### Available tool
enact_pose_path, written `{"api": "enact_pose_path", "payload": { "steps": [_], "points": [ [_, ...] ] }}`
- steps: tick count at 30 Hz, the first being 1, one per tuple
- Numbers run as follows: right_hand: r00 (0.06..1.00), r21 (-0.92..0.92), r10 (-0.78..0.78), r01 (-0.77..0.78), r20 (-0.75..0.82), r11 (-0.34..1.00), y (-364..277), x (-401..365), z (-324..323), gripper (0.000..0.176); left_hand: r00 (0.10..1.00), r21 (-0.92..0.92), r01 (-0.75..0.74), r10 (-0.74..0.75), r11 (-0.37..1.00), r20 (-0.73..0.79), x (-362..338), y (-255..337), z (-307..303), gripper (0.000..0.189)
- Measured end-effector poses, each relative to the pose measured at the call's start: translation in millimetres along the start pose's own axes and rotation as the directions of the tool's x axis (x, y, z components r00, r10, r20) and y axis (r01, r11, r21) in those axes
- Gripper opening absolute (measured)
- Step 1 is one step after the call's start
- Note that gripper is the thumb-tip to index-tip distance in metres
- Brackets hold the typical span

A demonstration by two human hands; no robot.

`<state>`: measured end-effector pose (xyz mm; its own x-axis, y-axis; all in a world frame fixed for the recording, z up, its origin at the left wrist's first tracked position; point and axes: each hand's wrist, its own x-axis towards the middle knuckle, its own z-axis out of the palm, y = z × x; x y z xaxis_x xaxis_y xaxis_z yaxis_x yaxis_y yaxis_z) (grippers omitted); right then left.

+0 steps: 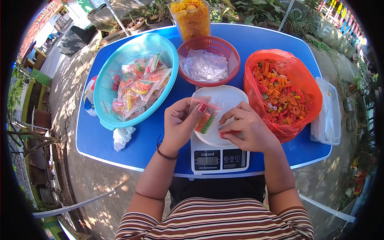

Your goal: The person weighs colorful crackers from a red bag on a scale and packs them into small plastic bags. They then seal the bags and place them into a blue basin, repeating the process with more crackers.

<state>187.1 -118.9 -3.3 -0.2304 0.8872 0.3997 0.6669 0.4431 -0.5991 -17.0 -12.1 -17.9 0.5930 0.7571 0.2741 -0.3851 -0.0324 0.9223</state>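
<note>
Between its thumb and fingers, my left hand pinches a small clear zip bag with a red strip at its mouth. Red and green snack pieces show inside the bag, which hangs tilted over the white round plate of the kitchen scale. My right hand is just right of the bag, apart from it, above the same plate. Its fingers are bent and partly spread, and nothing shows in them. Right of that hand stands an orange-red plastic bag full of loose, colourful snack pieces.
A turquoise basket of filled bags sits at left. Behind the scale are a red basket with clear bags and a tub of yellow-orange chips. A clear box stands far right; crumpled white plastic lies front left.
</note>
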Motion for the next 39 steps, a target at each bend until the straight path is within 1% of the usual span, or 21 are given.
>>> {"api": "enact_pose_path", "payload": {
  "steps": [2,5,8,11,14,15,16,17,18,20,23,26,27,30,33,36,39],
  "points": [
    [0.996,-0.051,0.046,-0.05,-0.079,0.997,1,0,8,0.02,1.0,0.035,0.016,-0.015,0.999,-0.012,-1,-1,0,0.025],
    [0.992,-0.182,-0.047,0.024,-0.121,0.983,0,3,10,0.017,0.999,0.068,0.024,-0.023,0.997,-0.024,-2,-3,1,0.025],
    [0.987,-0.271,-0.086,0.046,-0.137,0.961,2,2,13,0.022,0.999,0.095,0.034,-0.032,0.995,-0.018,-3,-1,-1,0.025],
    [0.968,-0.232,-0.04,-0.02,-0.249,0.972,-4,7,13,0.025,1.0,0.079,0.02,-0.019,0.997,-0.008,-3,-2,-2,0.024],
    [0.932,-0.045,0.05,-0.071,-0.359,0.996,-1,2,12,0.023,1.0,0.048,0.03,-0.03,0.998,0.0,-4,2,2,0.025],
    [0.889,0.088,0.061,-0.024,-0.455,0.996,-1,2,13,0.021,0.999,0.04,0.039,-0.039,0.998,0.002,-5,3,4,0.026],
    [0.836,0.213,0.086,0.037,-0.542,0.976,-2,2,15,0.019,1.0,0.078,0.028,-0.028,0.997,0.004,-5,3,5,0.026],
    [0.776,0.328,0.125,0.111,-0.619,0.938,-3,2,16,0.017,1.0,0.116,0.017,-0.018,0.993,0.006,-6,2,6,0.027],
    [0.768,0.436,0.174,0.149,-0.616,0.887,-3,1,16,0.016,1.0,0.155,0.006,-0.008,0.988,0.008,-7,2,6,0.027],
    [0.756,0.627,0.273,0.224,-0.595,0.746,-4,-2,16,0.015,1.0,0.154,0.01,-0.014,0.988,0.028,-7,1,5,0.028],
    [0.837,0.605,0.202,0.181,-0.509,0.775,1,-4,17,0.015,0.998,0.153,-0.003,-0.006,0.988,0.058,-8,1,5,0.03],
    [0.881,0.504,0.119,0.148,-0.458,0.851,0,-1,17,0.013,0.997,0.153,0.001,-0.012,0.988,0.07,-7,0,5,0.031],
    [0.865,0.514,0.148,0.141,-0.48,0.846,-2,0,18,0.012,0.997,0.155,0.006,-0.017,0.988,0.069,-7,-1,5,0.032],
    [0.776,0.669,0.347,0.128,-0.527,0.732,-13,2,26,0.015,0.997,0.184,-0.032,0.018,0.982,0.076,-6,0,6,0.033],
    [0.775,0.442,0.176,0.145,-0.606,0.885,-3,-1,29,0.016,0.993,0.251,-0.055,0.028,0.966,0.112,-7,-1,3,0.029],
    [0.759,0.323,0.126,0.117,-0.639,0.939,-2,0,25,0.015,0.997,0.08,0.001,-0.007,0.997,0.078,-7,7,10,0.027],
    [0.762,0.379,0.151,0.131,-0.63,0.916,-5,0,26,0.015,0.991,0.214,-0.059,0.031,0.975,0.133,-6,2,4,0.028]
  ]
}}
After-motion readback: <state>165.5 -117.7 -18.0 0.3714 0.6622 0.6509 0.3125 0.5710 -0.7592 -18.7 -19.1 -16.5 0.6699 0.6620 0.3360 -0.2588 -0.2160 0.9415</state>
